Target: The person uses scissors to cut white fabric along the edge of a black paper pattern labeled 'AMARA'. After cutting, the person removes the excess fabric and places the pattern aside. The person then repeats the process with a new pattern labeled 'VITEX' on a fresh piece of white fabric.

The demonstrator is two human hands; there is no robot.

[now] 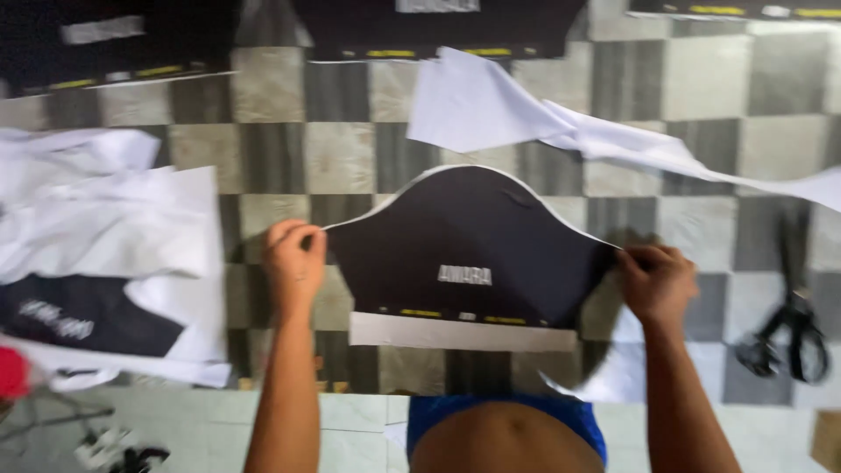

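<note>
Left hand and right hand pinch the black cut fabric piece by its corners

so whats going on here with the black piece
A person holds a curved black fabric piece with a white edge, left hand pinching its left corner and right hand its right corner, spread over a checkered surface. White scraps lie beyond it, a pile of white and black pieces sits to the left, and black scissors lie to the right.
</note>
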